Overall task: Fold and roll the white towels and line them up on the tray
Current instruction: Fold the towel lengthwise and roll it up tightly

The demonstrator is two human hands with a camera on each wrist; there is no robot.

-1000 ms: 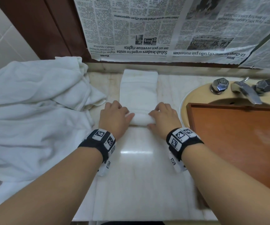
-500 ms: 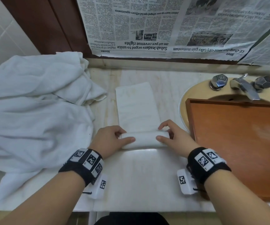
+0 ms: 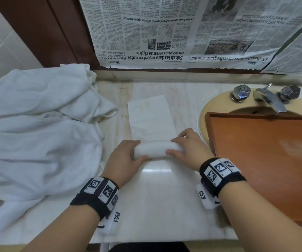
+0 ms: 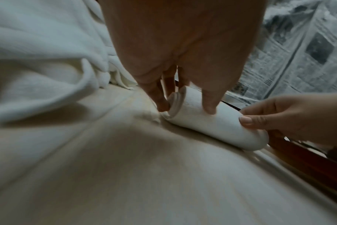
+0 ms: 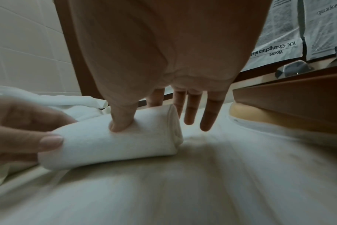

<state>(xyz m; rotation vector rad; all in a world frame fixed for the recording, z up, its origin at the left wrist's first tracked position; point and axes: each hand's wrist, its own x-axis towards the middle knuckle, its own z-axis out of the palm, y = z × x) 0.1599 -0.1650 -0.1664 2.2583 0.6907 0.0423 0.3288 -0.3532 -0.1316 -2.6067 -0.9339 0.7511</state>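
Note:
A white towel lies partly rolled on the marble counter: the roll (image 3: 157, 150) is nearest me and the flat folded tail (image 3: 152, 120) stretches toward the wall. My left hand (image 3: 126, 157) grips the roll's left end, thumb on the near side and fingers over the top (image 4: 185, 105). My right hand (image 3: 186, 150) holds the right end; in the right wrist view its thumb presses into the roll (image 5: 115, 143) and one finger reaches behind it. The orange-brown wooden tray (image 3: 264, 160) sits to the right over the sink, with nothing on it.
A heap of loose white towels (image 3: 37, 133) covers the counter's left side. Behind the tray are the beige sink rim (image 3: 202, 120) and the chrome faucet (image 3: 270, 99) with two knobs. Newspaper (image 3: 164, 33) hangs on the back wall.
Both hands have drawn the towel toward the counter's front edge; its far end has left the back wall. The roll is thicker and the flat tail shorter.

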